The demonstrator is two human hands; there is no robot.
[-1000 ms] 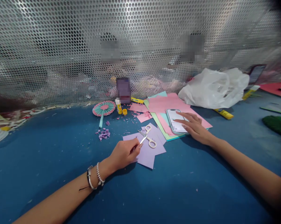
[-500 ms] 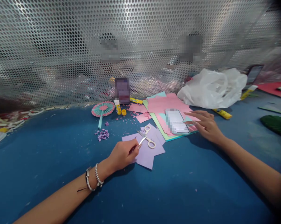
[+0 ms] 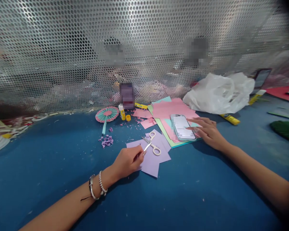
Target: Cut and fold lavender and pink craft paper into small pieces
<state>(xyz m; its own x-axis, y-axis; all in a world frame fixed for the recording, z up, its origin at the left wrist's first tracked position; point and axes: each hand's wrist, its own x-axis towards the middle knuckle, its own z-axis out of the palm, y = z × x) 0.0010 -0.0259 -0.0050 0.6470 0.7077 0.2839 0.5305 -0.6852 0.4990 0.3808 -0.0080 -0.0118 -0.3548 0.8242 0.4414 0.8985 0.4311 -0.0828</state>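
Note:
My left hand (image 3: pixel 127 162) lies on the near-left edge of some lilac paper sheets (image 3: pixel 152 158). Its fingers are curled into a loose pinch, and what they hold, if anything, is hidden. White-handled scissors (image 3: pixel 151 143) lie on the lilac paper just beyond its fingertips. My right hand (image 3: pixel 207 132) is stretched out flat, with its fingertips at the right edge of a phone (image 3: pixel 183 127). The phone lies screen up on a stack of pink and green paper (image 3: pixel 169 112).
A perforated metal screen (image 3: pixel 144 48) walls off the back of the blue table (image 3: pixel 62 154). Near it lie a folded paper fan (image 3: pixel 107 115), a glue stick (image 3: pixel 121 112), lilac scraps (image 3: pixel 106 140), a white plastic bag (image 3: pixel 218 92) and a yellow glue stick (image 3: pixel 229 119).
My right hand slid off the phone's screen to the right, and its fingertips now touch the phone's right edge. The left hand has hardly moved.

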